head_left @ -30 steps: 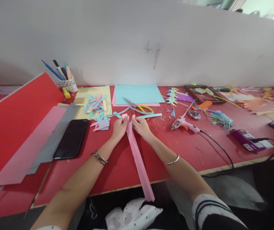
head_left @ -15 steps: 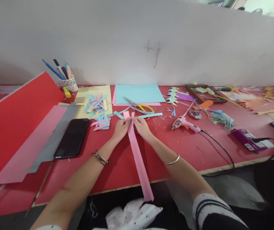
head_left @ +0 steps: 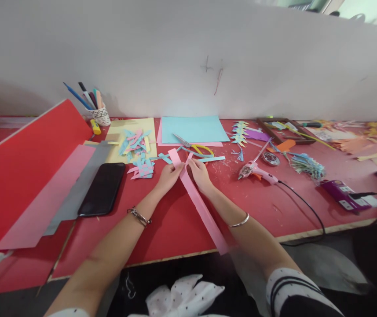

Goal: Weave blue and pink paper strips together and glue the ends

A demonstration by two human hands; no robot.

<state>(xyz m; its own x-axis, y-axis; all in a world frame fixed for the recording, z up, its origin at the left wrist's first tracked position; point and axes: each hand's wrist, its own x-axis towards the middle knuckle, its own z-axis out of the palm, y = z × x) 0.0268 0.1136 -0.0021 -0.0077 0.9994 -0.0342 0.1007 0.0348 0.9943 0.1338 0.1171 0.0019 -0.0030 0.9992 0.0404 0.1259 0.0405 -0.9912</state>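
A long pink paper strip slants from between my hands down past the table's front edge. My left hand pinches it near its upper end. My right hand is closed at the same spot, its fingers on a narrow pink end that sticks up beside the wider one. Just beyond my fingers lie yellow-handled scissors and blue paper strips. To the left is a pile of pink, blue and yellow paper pieces, with a woven pink-and-blue piece in front of it.
A black phone lies left of my arms, beside a leaning red board. On the right are a pink glue gun with its cord, a purple power strip and a brown tray. Blue sheets lie at the back.
The pink strip's lower end has swung to the right and up. Its two upper ends now spread wider apart, and my right hand has turned slightly.
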